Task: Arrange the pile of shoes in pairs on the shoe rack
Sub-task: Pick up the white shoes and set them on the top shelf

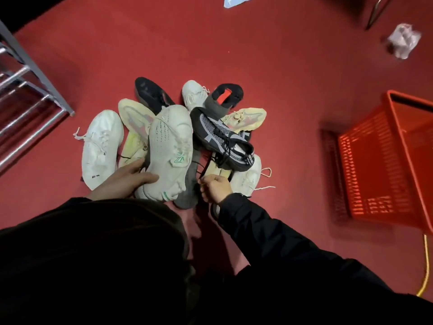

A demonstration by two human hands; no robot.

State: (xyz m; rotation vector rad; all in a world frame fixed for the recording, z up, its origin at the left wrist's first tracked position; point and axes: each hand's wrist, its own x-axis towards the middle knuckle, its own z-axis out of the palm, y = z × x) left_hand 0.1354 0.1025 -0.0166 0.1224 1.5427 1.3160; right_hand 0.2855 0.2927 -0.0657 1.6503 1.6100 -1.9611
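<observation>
A pile of several shoes lies on the red floor before me. My left hand [126,178] grips the heel end of a white knit sneaker with a green logo [169,148]. My right hand [214,187] is closed on a black shoelace running up to a black-and-grey patterned sneaker [220,137]. A plain white sneaker [100,146] lies at the left, with a cream and pink shoe [134,120] beside it. A black shoe [152,92], another white shoe [193,92] and a black-and-red shoe [226,95] lie at the back. The metal shoe rack [28,90] stands at the far left.
A red plastic basket [384,165] stands on the floor to the right. A crumpled plastic bag [403,39] lies at the back right and a pale paper scrap [230,1] at the top edge. A yellow cord [426,268] runs along the right edge.
</observation>
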